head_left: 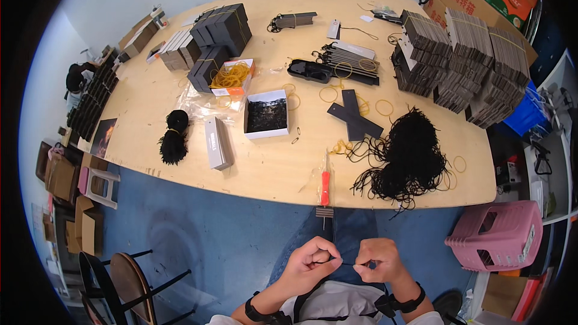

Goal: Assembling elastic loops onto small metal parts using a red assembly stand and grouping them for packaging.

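Over my lap, both hands are closed in pinches, drawn a short way apart. A thin black cord runs between their fingertips. My left hand grips one side of it with thumb and forefinger, and my right hand pinches the other. Just beyond them, a red-handled pointed tool lies at the table's near edge on a bit of clear plastic. A small striped grey piece sits at that edge by the tool. To the right of the tool spreads a loose heap of black cords.
On the wooden table are a white box of small black parts, an orange box of rubber bands, a tied black cord bundle, dark tag strips and stacked grey tags. A pink stool stands right, a chair left.
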{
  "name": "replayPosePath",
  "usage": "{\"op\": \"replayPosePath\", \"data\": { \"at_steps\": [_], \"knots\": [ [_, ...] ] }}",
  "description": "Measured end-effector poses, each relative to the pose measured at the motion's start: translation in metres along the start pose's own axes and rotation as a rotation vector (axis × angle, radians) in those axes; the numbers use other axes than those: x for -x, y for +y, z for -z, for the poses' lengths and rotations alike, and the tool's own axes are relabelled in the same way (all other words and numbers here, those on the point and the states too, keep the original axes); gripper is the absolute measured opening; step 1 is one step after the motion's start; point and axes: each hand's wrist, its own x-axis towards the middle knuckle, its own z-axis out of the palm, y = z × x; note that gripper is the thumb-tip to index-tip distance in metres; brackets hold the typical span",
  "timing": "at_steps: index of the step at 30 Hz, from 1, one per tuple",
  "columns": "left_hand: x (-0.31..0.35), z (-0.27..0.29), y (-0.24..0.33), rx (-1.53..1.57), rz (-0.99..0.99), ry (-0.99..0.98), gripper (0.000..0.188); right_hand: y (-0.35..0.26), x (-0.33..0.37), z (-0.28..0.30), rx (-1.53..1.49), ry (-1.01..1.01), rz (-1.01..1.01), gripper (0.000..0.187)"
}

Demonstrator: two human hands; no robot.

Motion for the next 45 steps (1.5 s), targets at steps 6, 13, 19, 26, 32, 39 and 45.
{"op": "replayPosePath", "data": {
  "at_steps": [6,13,19,26,32,39,45],
  "knots": [
    [0.002,0.006,-0.002,-0.386,-0.107,-0.033,0.011,-0.003,0.009,0.003,-0.01,0.045,0.018,0.009],
    [-0.003,0.028,-0.023,-0.751,-0.244,0.124,0.004,0.01,0.023,0.011,-0.001,0.353,-0.311,0.009],
    [-0.009,0.029,-0.035,-0.745,-0.283,0.334,0.011,0.018,0.023,0.023,-0.148,0.481,-0.486,0.011],
    [-0.018,0.027,-0.038,-0.715,-0.192,0.319,0.023,0.022,0.022,0.029,-0.144,0.494,-0.514,0.011],
    [-0.02,0.031,-0.043,-0.712,-0.198,0.313,0.025,0.027,0.027,0.033,-0.135,0.482,-0.522,0.011],
    [-0.026,0.03,-0.05,-0.719,-0.212,0.358,0.026,0.037,0.032,0.03,-0.065,0.513,-0.557,0.012],
    [-0.034,0.031,-0.045,-0.884,-0.434,0.493,0.021,0.057,0.043,0.022,0.139,0.506,-0.636,0.013]
  ]
}}
